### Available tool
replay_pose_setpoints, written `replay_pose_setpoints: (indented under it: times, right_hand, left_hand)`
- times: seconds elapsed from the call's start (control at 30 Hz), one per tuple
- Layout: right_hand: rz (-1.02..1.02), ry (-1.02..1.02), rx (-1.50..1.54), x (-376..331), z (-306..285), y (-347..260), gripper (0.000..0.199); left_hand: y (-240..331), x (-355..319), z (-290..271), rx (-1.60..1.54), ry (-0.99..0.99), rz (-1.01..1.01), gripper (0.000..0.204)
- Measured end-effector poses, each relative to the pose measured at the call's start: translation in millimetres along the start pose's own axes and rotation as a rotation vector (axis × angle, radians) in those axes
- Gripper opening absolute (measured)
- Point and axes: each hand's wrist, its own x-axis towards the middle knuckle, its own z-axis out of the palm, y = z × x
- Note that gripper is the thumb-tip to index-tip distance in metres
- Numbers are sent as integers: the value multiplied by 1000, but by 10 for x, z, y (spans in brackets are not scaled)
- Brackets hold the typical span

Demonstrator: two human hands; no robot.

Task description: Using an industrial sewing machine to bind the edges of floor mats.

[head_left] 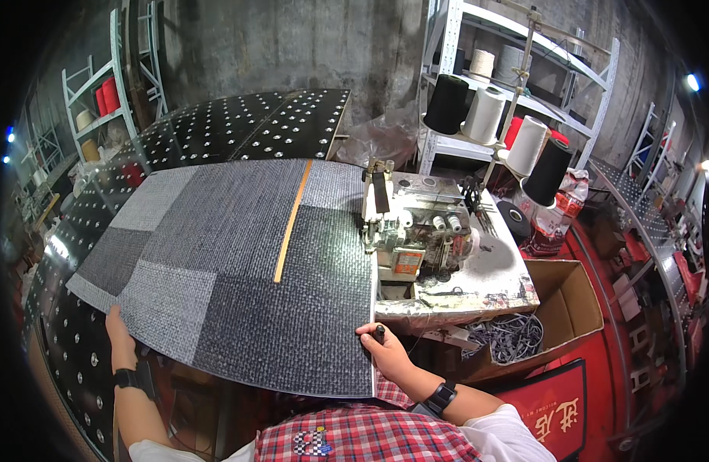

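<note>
A large grey patchwork carpet piece (231,254), made of lighter and darker rectangular panels with a narrow orange stripe (293,222) running from its upper middle toward the centre, lies flat across the middle of the frame on a black table (239,127) studded with metal ball rollers. The left hand (120,339), at the lower left, grips the carpet's near left edge, the fingers curled under the edge with the thumb side on top. The right hand (385,350), at the lower centre, holds the carpet's near right corner, the fingers closed on the edge; a small dark object shows between them, too small to identify. Both wrists carry black bands. The carpet's right edge lies just beside a worn, off-white sewing machine (416,231) standing right of centre on a stained stand. Behind the machine, in the upper right, black and white thread cones (485,115) sit near a white metal shelf rack (524,46). An open cardboard box (558,308) holding tangled grey trimmings stands at the right, below the machine, on a red floor. A second shelf rack with red and pale cones stands in the upper left.
</note>
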Motion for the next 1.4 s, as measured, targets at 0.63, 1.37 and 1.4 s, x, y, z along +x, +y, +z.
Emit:
replay_pose_setpoints:
  times: [0.63, 1.37, 1.4]
  right_hand:
    - [-30, 87, -47, -55, -249, -2, 19]
    - [82, 122, -126, -11, -199, -9, 26]
    - [83, 126, -129, -15, -214, 3, 26]
  left_hand:
    - [-313, 1137, 974, 1100, 96, 440, 42]
    - [-325, 1280, 1485, 1500, 181, 340, 48]
    - [-320, 1251, 1517, 1499, 178, 336, 49]
